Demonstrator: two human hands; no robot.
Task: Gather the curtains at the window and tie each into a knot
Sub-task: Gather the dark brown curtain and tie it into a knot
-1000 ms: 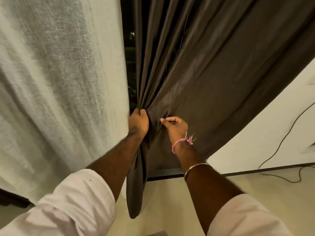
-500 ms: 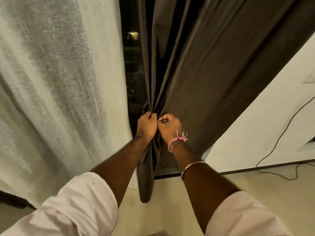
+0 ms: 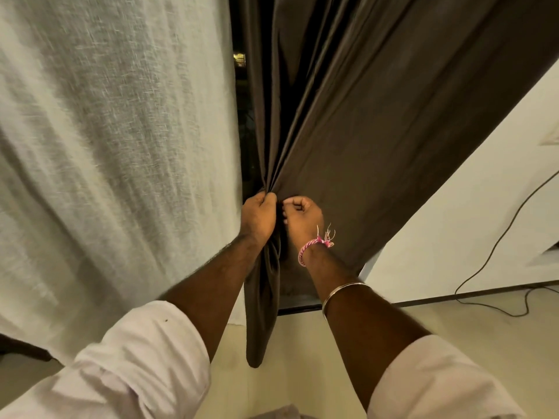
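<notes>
One brown curtain [image 3: 378, 122] hangs vertically, folds converging downward, tail pointing floorward. Left hand [image 3: 258, 217] grips the gathered folds; right hand [image 3: 302, 219], fingers curled, pinches adjacent fabric.

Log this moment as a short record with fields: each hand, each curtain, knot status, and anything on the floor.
left hand: grips the gathered folds of the brown curtain
right hand: fingers curled, pinching the same curtain beside the left hand
brown curtain: bunched at the hands, tail hanging below, no knot yet
white curtain: hangs loose, untouched, not tied
window gap: dark between the curtains
floor: black cable by the wall
</notes>
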